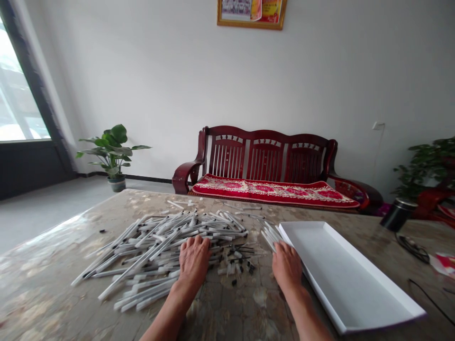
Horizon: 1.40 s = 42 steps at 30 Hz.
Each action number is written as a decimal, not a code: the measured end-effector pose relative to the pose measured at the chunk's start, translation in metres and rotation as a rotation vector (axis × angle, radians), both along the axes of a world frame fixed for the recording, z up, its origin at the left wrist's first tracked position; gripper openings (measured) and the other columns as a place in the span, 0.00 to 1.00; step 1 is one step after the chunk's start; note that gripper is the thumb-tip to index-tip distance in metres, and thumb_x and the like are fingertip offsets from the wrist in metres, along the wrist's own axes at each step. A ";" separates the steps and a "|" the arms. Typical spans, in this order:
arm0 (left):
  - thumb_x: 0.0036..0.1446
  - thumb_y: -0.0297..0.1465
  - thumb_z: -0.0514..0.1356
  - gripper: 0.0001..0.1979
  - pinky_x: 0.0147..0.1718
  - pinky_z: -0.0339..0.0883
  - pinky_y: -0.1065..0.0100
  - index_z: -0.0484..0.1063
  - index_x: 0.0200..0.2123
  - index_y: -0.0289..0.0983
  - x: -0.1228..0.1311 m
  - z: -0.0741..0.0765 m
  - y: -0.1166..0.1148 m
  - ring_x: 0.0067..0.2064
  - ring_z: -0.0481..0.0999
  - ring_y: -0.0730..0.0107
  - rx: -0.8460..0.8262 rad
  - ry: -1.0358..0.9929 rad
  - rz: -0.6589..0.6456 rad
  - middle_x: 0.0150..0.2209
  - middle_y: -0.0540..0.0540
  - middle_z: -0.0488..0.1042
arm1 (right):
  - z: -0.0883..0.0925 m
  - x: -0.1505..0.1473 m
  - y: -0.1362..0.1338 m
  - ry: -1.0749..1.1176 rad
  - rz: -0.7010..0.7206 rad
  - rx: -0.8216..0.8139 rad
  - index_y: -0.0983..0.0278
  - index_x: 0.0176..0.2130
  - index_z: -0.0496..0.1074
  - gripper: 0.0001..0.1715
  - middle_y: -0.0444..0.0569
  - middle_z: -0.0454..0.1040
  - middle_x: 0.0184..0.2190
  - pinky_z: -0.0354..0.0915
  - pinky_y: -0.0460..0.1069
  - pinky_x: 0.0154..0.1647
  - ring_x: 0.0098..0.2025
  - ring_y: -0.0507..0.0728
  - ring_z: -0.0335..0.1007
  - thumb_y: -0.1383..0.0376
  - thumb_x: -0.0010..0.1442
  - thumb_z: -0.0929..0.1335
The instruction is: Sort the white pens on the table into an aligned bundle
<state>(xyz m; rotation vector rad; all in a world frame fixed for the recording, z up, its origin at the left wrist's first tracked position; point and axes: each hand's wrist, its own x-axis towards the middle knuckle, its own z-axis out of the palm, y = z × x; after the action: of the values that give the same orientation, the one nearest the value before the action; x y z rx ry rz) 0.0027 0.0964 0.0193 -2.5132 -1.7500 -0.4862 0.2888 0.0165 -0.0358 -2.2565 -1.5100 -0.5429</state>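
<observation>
A loose heap of thin, whitish pen-like tubes, many with dark ends, lies on the table. My left hand rests at the heap's near right side, back of the hand up. Its fingers curl down among the tubes, and the fingertips are hidden. Beside the white box lid-like tray, my right hand is closed over the near end of a small bundle of white tubes. Between both hands lie small black and clear caps and several thin dark sticks.
The patterned table spans the foreground. A black cylinder and a dark cable are at the right. Behind stands a red wooden bench with a patterned cover. A potted plant stands on the floor at left.
</observation>
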 end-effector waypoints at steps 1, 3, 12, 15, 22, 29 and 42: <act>0.59 0.32 0.59 0.05 0.45 0.57 0.58 0.74 0.38 0.42 0.001 0.000 -0.001 0.46 0.70 0.55 0.014 -0.007 -0.008 0.41 0.44 0.76 | -0.002 0.002 0.002 0.000 0.013 -0.009 0.61 0.48 0.78 0.21 0.55 0.76 0.50 0.61 0.56 0.49 0.48 0.64 0.71 0.72 0.59 0.63; 0.61 0.33 0.58 0.05 0.46 0.57 0.58 0.73 0.37 0.41 0.004 0.001 -0.002 0.45 0.71 0.56 0.051 -0.024 -0.032 0.40 0.45 0.77 | -0.004 0.003 0.004 0.006 0.064 -0.014 0.59 0.49 0.77 0.25 0.52 0.77 0.50 0.62 0.55 0.50 0.49 0.62 0.72 0.74 0.59 0.61; 0.62 0.32 0.58 0.02 0.45 0.60 0.62 0.71 0.38 0.42 0.017 -0.004 -0.010 0.43 0.75 0.60 0.081 -0.142 -0.204 0.38 0.47 0.79 | 0.004 -0.004 0.003 -0.041 -0.035 -0.063 0.65 0.55 0.73 0.24 0.58 0.76 0.50 0.61 0.56 0.49 0.51 0.66 0.70 0.73 0.61 0.63; 0.63 0.30 0.58 0.02 0.43 0.62 0.63 0.71 0.38 0.41 0.021 -0.006 -0.012 0.42 0.75 0.61 0.045 -0.166 -0.250 0.39 0.47 0.78 | 0.006 -0.008 0.003 -0.065 -0.018 -0.142 0.62 0.54 0.75 0.26 0.56 0.78 0.46 0.61 0.55 0.45 0.47 0.64 0.72 0.76 0.62 0.60; 0.63 0.29 0.58 0.04 0.42 0.65 0.64 0.72 0.39 0.40 0.026 -0.014 -0.012 0.41 0.76 0.62 0.001 -0.210 -0.373 0.39 0.46 0.78 | 0.020 -0.011 0.010 -0.035 0.043 -0.281 0.62 0.56 0.73 0.31 0.54 0.76 0.51 0.62 0.52 0.49 0.51 0.62 0.70 0.79 0.60 0.58; 0.64 0.29 0.56 0.08 0.42 0.67 0.65 0.74 0.43 0.41 0.026 -0.019 -0.012 0.43 0.77 0.61 0.025 -0.243 -0.416 0.39 0.46 0.77 | 0.032 0.004 0.023 -0.008 0.152 -0.293 0.60 0.54 0.75 0.33 0.51 0.78 0.48 0.62 0.50 0.50 0.51 0.59 0.71 0.81 0.59 0.57; 0.63 0.28 0.56 0.08 0.39 0.68 0.68 0.75 0.42 0.41 0.031 -0.028 -0.014 0.39 0.77 0.65 0.089 -0.288 -0.445 0.37 0.47 0.77 | 0.028 -0.033 0.001 0.304 0.327 0.207 0.61 0.46 0.76 0.19 0.51 0.79 0.42 0.67 0.51 0.47 0.45 0.59 0.74 0.67 0.67 0.58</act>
<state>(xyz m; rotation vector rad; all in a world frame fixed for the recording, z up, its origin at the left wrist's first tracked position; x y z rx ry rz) 0.0335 0.0829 -0.0090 -2.8818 -1.1819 -0.9662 0.2553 0.0176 -0.0075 -1.7931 -1.5408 -0.2346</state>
